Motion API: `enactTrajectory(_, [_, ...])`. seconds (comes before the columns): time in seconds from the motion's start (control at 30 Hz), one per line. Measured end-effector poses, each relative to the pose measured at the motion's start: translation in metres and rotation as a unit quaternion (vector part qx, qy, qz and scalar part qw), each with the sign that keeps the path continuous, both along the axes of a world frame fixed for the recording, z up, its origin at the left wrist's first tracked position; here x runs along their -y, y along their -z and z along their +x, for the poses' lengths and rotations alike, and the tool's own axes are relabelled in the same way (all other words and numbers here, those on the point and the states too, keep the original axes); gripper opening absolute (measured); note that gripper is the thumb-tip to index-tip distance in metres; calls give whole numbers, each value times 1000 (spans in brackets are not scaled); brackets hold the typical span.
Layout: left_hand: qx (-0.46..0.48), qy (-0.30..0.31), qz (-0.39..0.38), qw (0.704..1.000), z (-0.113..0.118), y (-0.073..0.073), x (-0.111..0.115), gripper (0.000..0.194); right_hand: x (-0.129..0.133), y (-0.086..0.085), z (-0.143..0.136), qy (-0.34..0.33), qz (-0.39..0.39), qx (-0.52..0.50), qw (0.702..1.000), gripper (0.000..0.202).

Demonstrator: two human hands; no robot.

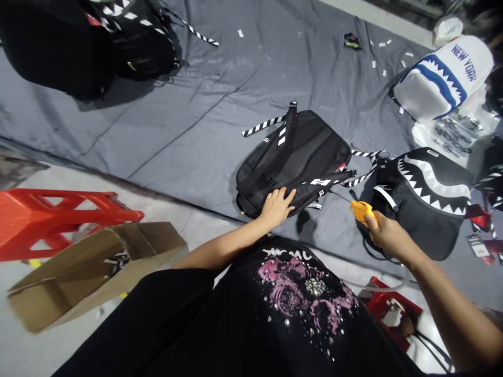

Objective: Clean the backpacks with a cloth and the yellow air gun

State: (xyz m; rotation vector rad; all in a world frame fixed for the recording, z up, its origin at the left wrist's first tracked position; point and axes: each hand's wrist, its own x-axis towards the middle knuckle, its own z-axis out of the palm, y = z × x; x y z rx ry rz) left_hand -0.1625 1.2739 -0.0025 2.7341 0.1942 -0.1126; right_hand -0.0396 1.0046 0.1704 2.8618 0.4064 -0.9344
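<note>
A black backpack (304, 152) lies back side up on the grey cloth, its black-and-white striped straps spread out. My left hand (278, 206) lies on its near edge with the fingers apart. In my right hand (387, 234) is a yellow air blow gun (362, 211), gripped by its handle. Its thin nozzle points left at the backpack's near right side; whether it touches the fabric I cannot tell. Just right of the gun sits another black backpack (428, 201) with a shark-mouth print.
A white NEW YORK backpack (444, 78) stands at the far right beside plastic-wrapped parts (458, 133). More black backpacks (90, 47) are at the upper left. An open cardboard box (94, 272) and a red stool (58, 222) stand lower left. Paper scraps dot the grey cloth (196, 120).
</note>
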Motion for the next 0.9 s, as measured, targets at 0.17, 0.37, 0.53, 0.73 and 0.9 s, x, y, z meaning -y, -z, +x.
enactTrajectory(0.17, [-12,-9,9,1000,-1,-5,5,61,14,13,-10,62,54,-11,997,40])
enactTrajectory(0.37, [74,-27,-54,995,28,-18,11,43,30,46,-42,185,233,-96,950,45])
enactTrajectory(0.53, [111,38,-122,986,91,-17,22,34,28,82,-86,247,304,-138,910,43])
enactTrajectory(0.73, [99,88,-115,984,142,-1,46,28,41,102,-128,296,353,-115,880,43])
enactTrajectory(0.9, [98,34,-222,970,163,4,59,7,52,107,-153,321,371,-116,863,39])
